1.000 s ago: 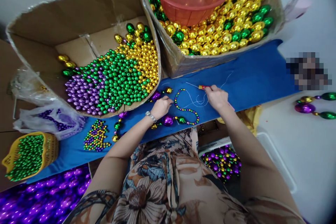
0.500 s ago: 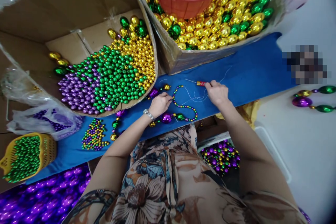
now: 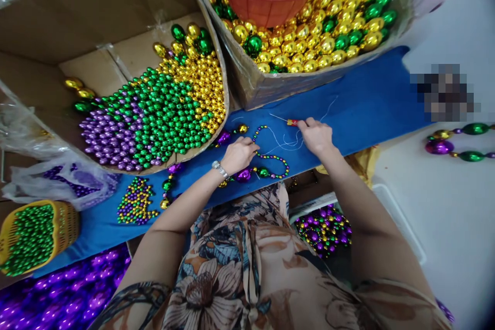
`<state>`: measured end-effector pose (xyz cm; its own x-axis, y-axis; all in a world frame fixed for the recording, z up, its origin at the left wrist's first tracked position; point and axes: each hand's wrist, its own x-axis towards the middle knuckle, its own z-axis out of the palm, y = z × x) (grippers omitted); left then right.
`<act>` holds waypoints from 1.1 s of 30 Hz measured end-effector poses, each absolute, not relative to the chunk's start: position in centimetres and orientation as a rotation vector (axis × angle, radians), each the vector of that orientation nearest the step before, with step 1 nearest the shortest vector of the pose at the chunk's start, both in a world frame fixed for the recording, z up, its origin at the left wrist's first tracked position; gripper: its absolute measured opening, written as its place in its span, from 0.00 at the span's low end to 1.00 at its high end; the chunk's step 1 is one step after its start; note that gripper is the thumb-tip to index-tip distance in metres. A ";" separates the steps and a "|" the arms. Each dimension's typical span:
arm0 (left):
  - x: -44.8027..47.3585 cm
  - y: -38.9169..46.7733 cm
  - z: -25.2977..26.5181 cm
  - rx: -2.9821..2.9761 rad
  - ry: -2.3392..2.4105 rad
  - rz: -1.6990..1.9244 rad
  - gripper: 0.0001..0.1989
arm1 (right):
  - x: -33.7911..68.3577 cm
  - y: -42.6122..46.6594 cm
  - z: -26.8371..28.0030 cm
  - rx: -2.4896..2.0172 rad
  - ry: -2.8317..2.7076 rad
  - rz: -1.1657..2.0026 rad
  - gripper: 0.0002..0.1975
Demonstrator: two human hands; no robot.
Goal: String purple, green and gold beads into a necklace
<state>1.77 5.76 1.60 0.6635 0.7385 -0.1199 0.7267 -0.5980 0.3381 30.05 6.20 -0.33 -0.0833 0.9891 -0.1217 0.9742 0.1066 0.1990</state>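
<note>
Between the two hands, on the blue cloth-covered bench, a winding strand of small round purple, green and gold beads lies slack, its curves perhaps left flat to keep the fine white thread from knotting. The strand sits at three o'clock of the left hand, whose grip draws its fingertips together beside the bend; whether they pinch anything, I cannot tell. At the strand's two o'clock, the right hand has its grip clenched around a slim tool with a red-and-yellow handle, its thin shaft aimed at ten o'clock, probably to keep the point away from the fingers. Farther out, at the left hand's eight o'clock, lies a loose heap of small mixed-colour beads, seemingly within easy reach.
</note>
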 end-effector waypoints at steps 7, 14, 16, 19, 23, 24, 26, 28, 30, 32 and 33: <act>3.9 6.7 1.8 2.541 1.141 -0.036 0.15 | 29.6 5.6 2.4 2.019 2.364 0.208 0.18; 5.8 7.3 1.8 2.557 1.092 -0.137 0.18 | 28.4 6.1 8.6 2.151 2.680 0.319 0.20; 6.2 7.3 1.7 2.577 1.072 -0.182 0.16 | 28.3 6.6 9.9 2.175 2.742 0.345 0.20; 6.7 7.4 1.6 2.593 1.080 -0.190 0.13 | 28.3 7.4 10.9 2.206 2.767 0.376 0.19; 6.4 7.6 1.6 2.560 1.164 -0.035 0.13 | 28.6 7.8 10.9 2.203 2.756 0.330 0.18; 6.2 7.7 1.8 2.536 1.194 0.035 0.13 | 28.6 7.7 10.7 2.199 2.760 0.313 0.17; 5.7 8.3 2.1 2.470 1.250 0.201 0.13 | 28.7 7.5 10.3 2.201 2.777 0.286 0.17; 5.2 9.1 2.6 2.384 1.277 0.366 0.11 | 28.7 7.3 10.0 2.212 2.803 0.282 0.18; 4.9 10.0 3.0 2.277 1.283 0.514 0.10 | 28.5 7.1 9.9 2.213 2.834 0.305 0.18; 5.0 10.7 3.4 2.140 1.243 0.649 0.10 | 28.2 7.0 10.1 2.199 2.853 0.313 0.19; 5.2 11.0 3.5 2.063 1.200 0.712 0.11 | 28.0 6.9 10.2 2.191 2.854 0.298 0.19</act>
<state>5.22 10.99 3.52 0.4362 0.8899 0.1335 0.5436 -0.3789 0.7490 28.00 6.94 10.17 -0.1954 0.8705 0.4517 0.9451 0.2902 -0.1504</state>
